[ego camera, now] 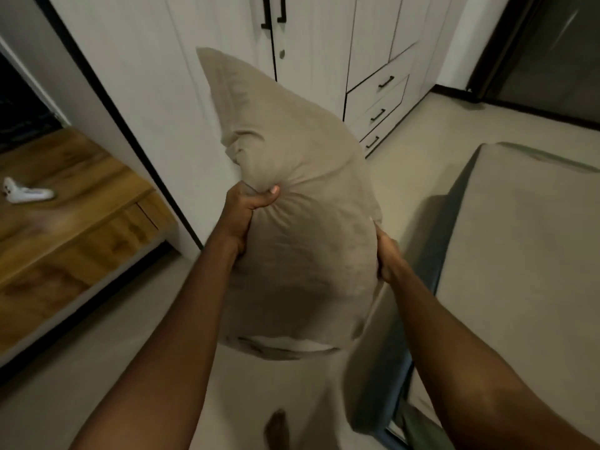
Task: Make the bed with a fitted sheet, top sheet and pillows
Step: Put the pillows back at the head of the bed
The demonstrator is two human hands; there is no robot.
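A beige pillow (292, 196) in its case hangs upright in front of me, above the floor. My left hand (246, 216) clutches a bunch of fabric on its left side. On the pillow's right edge my right hand (388, 254) grips the case. White filling shows at the open lower end of the case. The bed (526, 241) lies to the right, covered with a beige sheet over a dark blue-grey mattress side.
A white wardrobe (324, 43) with black handles and drawers stands ahead. A wooden desk (65, 203) at the left carries a small white object (27, 191). The beige floor (97, 362) runs between desk and bed. My foot (277, 427) shows below.
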